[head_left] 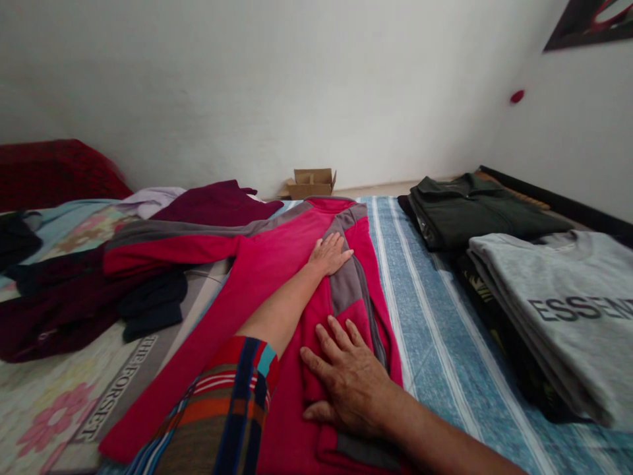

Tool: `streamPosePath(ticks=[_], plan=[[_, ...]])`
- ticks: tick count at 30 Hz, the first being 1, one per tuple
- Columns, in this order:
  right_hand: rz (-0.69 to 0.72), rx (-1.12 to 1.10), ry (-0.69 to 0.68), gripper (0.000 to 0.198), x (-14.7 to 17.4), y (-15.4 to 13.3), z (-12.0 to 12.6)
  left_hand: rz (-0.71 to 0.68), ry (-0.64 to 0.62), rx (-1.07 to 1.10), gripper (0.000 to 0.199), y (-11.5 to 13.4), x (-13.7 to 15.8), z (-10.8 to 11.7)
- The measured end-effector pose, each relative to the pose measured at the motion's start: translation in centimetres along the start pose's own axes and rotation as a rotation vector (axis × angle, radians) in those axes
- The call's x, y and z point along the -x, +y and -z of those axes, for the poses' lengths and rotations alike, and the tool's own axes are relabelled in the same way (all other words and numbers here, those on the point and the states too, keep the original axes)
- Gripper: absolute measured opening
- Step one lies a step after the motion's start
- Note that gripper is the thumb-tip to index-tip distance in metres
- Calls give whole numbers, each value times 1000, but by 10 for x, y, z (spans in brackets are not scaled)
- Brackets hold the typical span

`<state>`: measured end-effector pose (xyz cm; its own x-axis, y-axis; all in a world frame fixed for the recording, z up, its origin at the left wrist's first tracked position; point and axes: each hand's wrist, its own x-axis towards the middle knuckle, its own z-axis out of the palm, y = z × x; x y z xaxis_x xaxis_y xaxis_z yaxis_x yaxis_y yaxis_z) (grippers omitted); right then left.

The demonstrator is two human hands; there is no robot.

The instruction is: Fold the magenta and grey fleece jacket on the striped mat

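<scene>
A pink and grey jacket [277, 264] lies spread on the striped bedding, its right side folded inward over the body. One sleeve stretches out to the left. Flat on the grey panel near the jacket's shoulder rests my left hand [329, 254], fingers extended. Closer to me, my right hand [351, 376] presses on the folded pink part with its fingers spread. Neither hand grips anything. A dark zipper edge runs along the fold, and my left forearm covers part of the jacket's lower body.
Folded clothes are stacked at the right: a grey printed shirt [568, 290] and a dark green garment [484, 211]. Loose maroon clothing [217, 201] and dark garments [89, 297] lie at the left. A small cardboard box [310, 185] stands by the wall.
</scene>
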<state>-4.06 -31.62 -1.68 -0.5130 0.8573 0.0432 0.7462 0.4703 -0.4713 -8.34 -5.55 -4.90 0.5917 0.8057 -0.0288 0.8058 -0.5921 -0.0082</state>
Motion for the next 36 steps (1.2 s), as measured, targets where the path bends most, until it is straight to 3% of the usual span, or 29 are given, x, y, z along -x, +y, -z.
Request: streamPosePath(ticks=[9, 16, 20, 26, 30, 36], plan=[[-1, -10, -6, 77, -1, 0, -2, -14, 74, -13, 63, 1, 4, 0], [-4, -3, -3, 77, -2, 0, -5, -34, 207, -35, 45, 14, 23, 13], [2, 29, 9, 76, -1, 1, -9, -69, 130, -2, 40, 28, 56, 18], [14, 113, 29, 75, -1, 5, -14, -88, 20, 66, 57, 43, 106, 7], [-6, 139, 28, 75, 1, 1, -15, -80, -5, 101, 61, 42, 110, -3], [-49, 81, -1, 70, 17, -27, -21, -95, 34, 87, 60, 40, 105, -8]])
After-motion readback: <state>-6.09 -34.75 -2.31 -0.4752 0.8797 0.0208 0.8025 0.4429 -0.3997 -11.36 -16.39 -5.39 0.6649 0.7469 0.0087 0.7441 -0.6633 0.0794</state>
